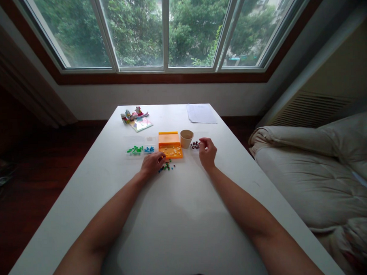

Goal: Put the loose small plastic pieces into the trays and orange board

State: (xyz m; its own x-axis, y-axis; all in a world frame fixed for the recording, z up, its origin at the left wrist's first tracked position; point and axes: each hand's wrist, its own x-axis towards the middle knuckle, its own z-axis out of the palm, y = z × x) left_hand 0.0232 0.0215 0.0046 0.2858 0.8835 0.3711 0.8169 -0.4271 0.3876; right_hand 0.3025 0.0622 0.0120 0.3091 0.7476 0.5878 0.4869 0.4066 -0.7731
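Observation:
My left hand point(153, 162) rests at the near left corner of an open orange plastic box point(174, 156) with small pale pieces in its tray. Its fingers are curled together, and anything between them is too small to make out. Close to these fingertips lies a loose pile of green, blue and dark toy pieces point(166, 166). My right hand point(207, 152) is closed in a pinch beside a clear container of dark brown pieces point(195, 145). What the pinch holds, if anything, cannot be seen. A brown paper cup point(187, 139) stands between the orange box and the brown pieces.
Clear containers hold green pieces point(135, 150) and blue pieces point(149, 149) on the left. Small assembled toy figures point(134, 114) and a colourful card point(142, 124) lie at the back left of the white table point(181, 218). Paper sheets point(201, 113) lie back right. A sofa point(309, 168) flanks the table.

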